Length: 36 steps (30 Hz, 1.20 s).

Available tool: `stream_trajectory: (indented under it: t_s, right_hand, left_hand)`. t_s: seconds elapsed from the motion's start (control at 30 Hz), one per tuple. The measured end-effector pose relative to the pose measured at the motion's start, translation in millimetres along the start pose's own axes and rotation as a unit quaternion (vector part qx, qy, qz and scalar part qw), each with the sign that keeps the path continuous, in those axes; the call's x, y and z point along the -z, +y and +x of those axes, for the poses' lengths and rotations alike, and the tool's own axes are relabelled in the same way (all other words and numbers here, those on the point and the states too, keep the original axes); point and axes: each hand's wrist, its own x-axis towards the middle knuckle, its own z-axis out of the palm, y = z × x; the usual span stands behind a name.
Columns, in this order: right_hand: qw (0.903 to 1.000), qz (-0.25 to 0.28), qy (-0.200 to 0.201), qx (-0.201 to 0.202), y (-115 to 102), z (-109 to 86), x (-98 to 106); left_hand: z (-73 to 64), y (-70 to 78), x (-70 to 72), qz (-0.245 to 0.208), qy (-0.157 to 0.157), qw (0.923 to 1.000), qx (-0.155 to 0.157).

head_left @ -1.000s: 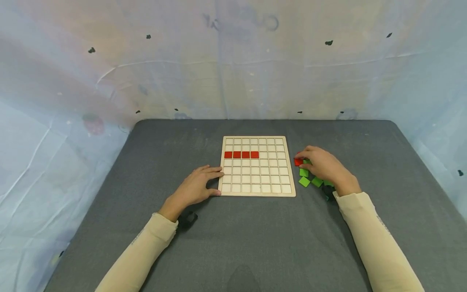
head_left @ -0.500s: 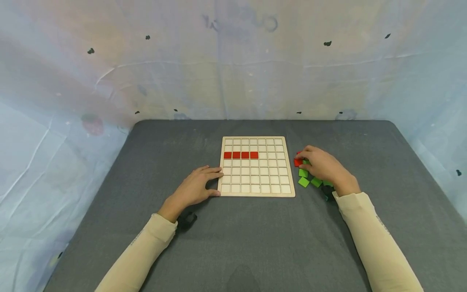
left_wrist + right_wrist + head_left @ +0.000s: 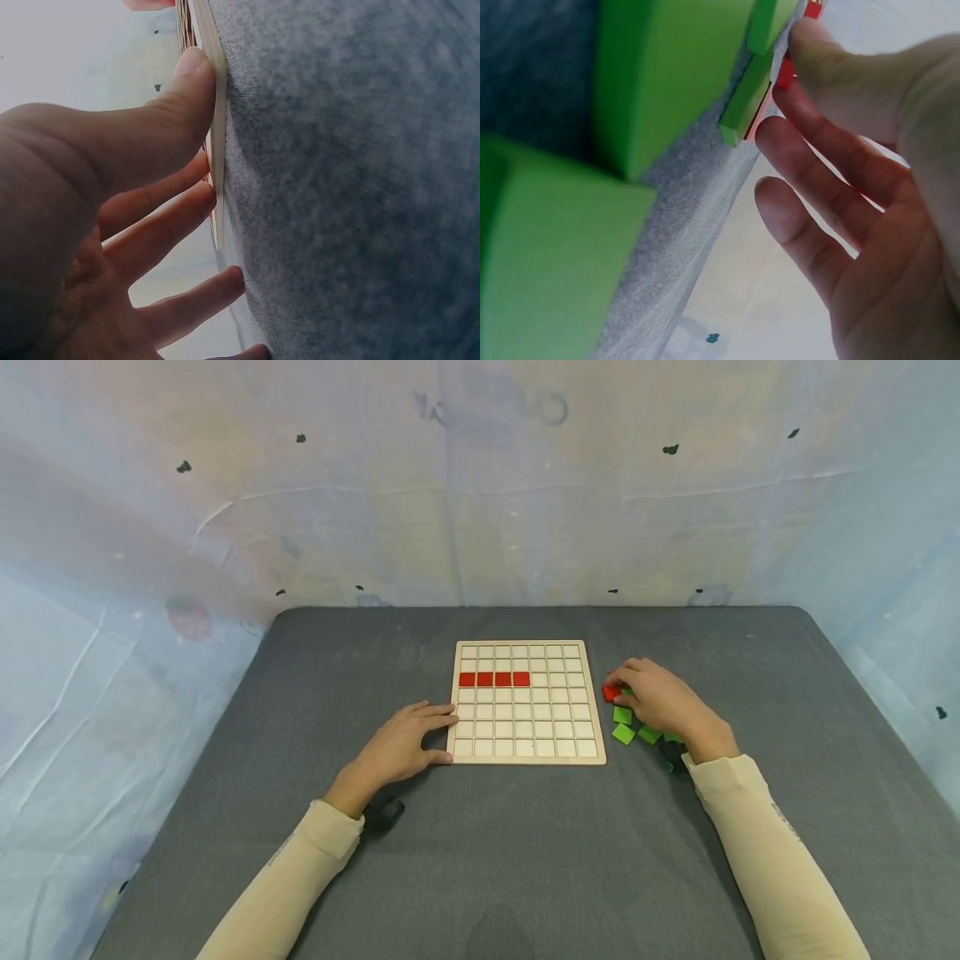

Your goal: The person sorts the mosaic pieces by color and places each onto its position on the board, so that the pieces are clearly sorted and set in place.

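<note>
A wooden grid board (image 3: 512,760) lies on the grey table, with a row of several red tiles (image 3: 502,679) in its cells. My left hand (image 3: 401,739) rests at the board's left side. Its thumb touches the near left corner, and two spread fingers meet the edge in the left wrist view. To the right of the board, my right hand (image 3: 663,697) pinches a red tile (image 3: 612,692) between thumb and index finger. Loose green tiles (image 3: 622,734) lie beside and below that hand, which covers part of them. In the right wrist view green tiles (image 3: 547,255) fill the near left.
Grey cloth covers the table (image 3: 495,852), with a pale printed curtain (image 3: 465,510) behind it and at both sides. A dark wrist device (image 3: 384,814) sits under the left wrist, and another dark one (image 3: 672,756) under the right.
Both hands, the board and the tiles keep their places relative to each other. Only the head view has shifted slightly.
</note>
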Motion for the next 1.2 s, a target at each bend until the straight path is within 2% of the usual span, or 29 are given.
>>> stream_trajectory:
  t_s: [0.6,1.2]
  right_hand:
    - [1.0,-0.002,0.006,0.002,-4.1,1.4,3.4]
    - [0.9999,-0.001,0.011,0.006,-9.1,-0.5,9.8]
  left_hand:
    - [-3.0,-1.7,0.8,-0.002,-0.007,1.0,0.0]
    - [0.3,-0.5,1.7,-0.001,-0.01,1.0,0.001]
